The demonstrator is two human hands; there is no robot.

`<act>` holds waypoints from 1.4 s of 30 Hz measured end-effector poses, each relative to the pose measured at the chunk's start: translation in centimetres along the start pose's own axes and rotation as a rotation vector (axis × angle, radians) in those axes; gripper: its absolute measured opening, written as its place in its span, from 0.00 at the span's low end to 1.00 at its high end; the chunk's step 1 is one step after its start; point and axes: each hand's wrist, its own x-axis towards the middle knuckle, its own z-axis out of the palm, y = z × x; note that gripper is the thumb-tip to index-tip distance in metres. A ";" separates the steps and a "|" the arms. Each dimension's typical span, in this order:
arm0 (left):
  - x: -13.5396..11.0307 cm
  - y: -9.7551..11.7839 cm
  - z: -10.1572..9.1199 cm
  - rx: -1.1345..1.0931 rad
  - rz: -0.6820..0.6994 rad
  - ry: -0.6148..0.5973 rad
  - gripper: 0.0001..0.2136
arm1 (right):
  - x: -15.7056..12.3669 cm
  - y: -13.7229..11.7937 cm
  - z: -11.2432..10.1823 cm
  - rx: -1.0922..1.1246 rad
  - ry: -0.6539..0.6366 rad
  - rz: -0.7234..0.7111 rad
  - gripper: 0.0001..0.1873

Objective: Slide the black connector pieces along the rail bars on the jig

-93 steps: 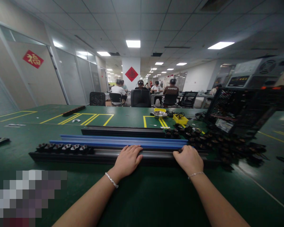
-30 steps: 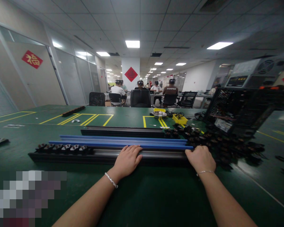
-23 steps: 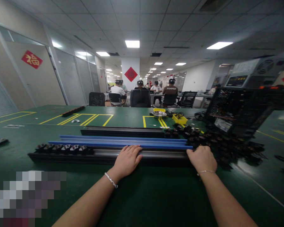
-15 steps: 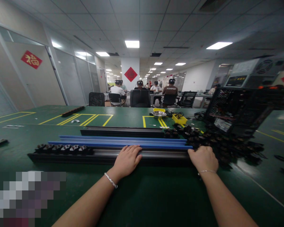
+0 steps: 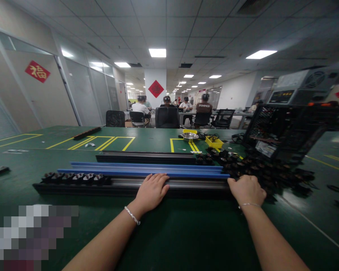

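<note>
A long black rail (image 5: 73, 187) lies across the green table in front of me, with a row of small black parts (image 5: 73, 176) seated in its left stretch. My left hand (image 5: 151, 191) rests flat on the rail's middle, fingers stretched out. My right hand (image 5: 247, 189) is curled at the rail's right end, beside a heap of loose black parts (image 5: 271, 171); what its fingers hold is hidden. Two blue rails (image 5: 147, 169) lie just behind the black one, and another black rail (image 5: 145, 157) lies behind them.
A black mesh crate (image 5: 285, 130) stands at the right behind the heap. A metal bowl (image 5: 190, 136) and yellow trays (image 5: 214, 143) sit further back. The green table (image 5: 169, 233) has yellow marked lines. Several people sit at desks far behind.
My right hand has slid rightward along the black rail, from near its middle to its right end. The left hand has stayed in place.
</note>
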 end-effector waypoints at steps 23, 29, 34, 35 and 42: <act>0.0 0.0 0.1 -0.005 -0.004 0.003 0.19 | 0.7 1.2 0.4 0.050 0.023 0.038 0.26; 0.0 0.0 -0.1 -0.001 -0.005 0.003 0.19 | 0.9 1.5 0.5 0.077 0.007 0.066 0.26; 0.0 0.0 0.0 0.001 -0.002 0.009 0.18 | 1.2 1.8 0.6 0.107 -0.010 0.081 0.27; 0.0 0.0 0.0 -0.002 -0.002 0.009 0.18 | 1.2 1.8 0.6 0.110 -0.009 0.084 0.27; 0.0 -0.1 0.1 -0.008 -0.004 0.013 0.18 | 1.2 2.0 0.6 0.141 -0.001 0.120 0.26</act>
